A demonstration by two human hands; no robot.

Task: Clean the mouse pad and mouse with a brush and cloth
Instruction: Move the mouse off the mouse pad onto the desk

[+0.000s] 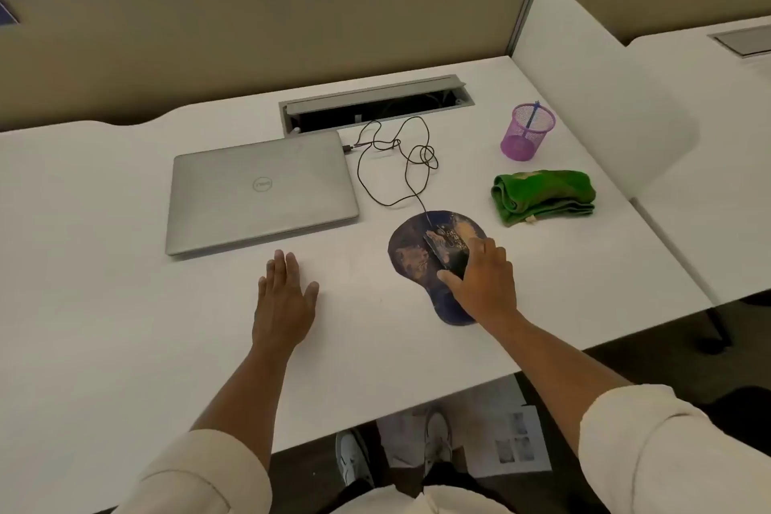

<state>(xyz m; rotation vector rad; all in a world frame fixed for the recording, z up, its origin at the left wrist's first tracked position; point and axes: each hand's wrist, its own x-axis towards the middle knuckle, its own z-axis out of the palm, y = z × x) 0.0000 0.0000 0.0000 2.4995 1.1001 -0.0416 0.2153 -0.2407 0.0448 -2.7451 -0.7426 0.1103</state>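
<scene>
Desk (125, 221): white top that carries everything; bare on the near left.
Laptop (263, 190): shut, left of centre, well clear of the work.
Mouse pad (411, 259): dark, mottled with pale stains, right of centre; its long axis runs from the near edge toward the far side, with the narrow wrist end nearest the person.
Cloth (542, 196): green, folded, to the far right of the pad, untouched.
Pen cup (526, 138): purple mesh, farther off beyond the cloth; a thin blue stick stands in it, and whether that is the brush I cannot tell.
Mouse (444, 246): dark, lying on the pad, pointing far and slightly left; its cable (400, 163) loops toward the laptop.
Right hand (484, 284): laid over the mouse's near right side, thumb on its left flank, fingers curled around the body in a grip.
Left hand (285, 296): flat on the bare desk, fingers spread, holding nothing, well left of the pad.
Key relation: cloth and cup both lie right and far of the right hand, so that hand is much the nearer to fetch either; the mouse probably has to come off the pad first.
</scene>
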